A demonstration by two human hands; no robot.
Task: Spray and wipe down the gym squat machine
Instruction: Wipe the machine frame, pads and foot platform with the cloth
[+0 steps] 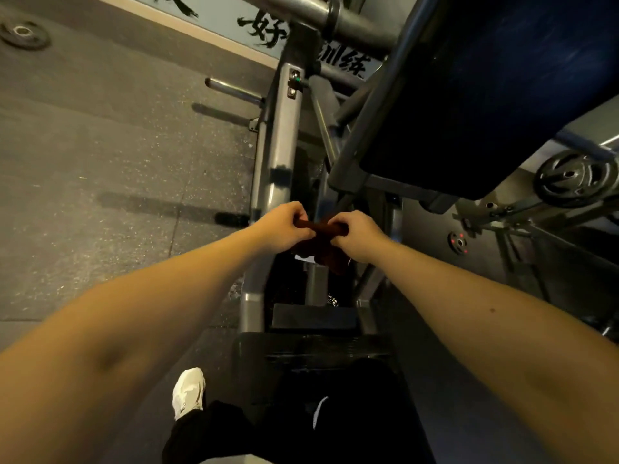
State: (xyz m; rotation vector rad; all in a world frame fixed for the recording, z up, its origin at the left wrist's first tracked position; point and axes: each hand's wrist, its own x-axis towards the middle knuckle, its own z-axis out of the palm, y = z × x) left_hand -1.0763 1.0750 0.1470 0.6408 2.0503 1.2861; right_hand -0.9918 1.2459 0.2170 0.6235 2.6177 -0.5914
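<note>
Your left hand (283, 226) and right hand (356, 234) each pinch the dark red cloth (323, 244) stretched between them, above the squat machine's grey frame (279, 149)

- Grey speckled rubber floor (100, 195), seamed into tiles.
- Dark weight plate (24, 34) lying flat near the far left corner.
- Squat machine (278, 145) standing mid-floor on grey steel legs.
- White shoe (188, 391) planted near the front edge, just left of the machine.

cloth (322, 245): dark red, bunched, held aloft | squat machine (280, 139): grey steel, blue pad
</note>
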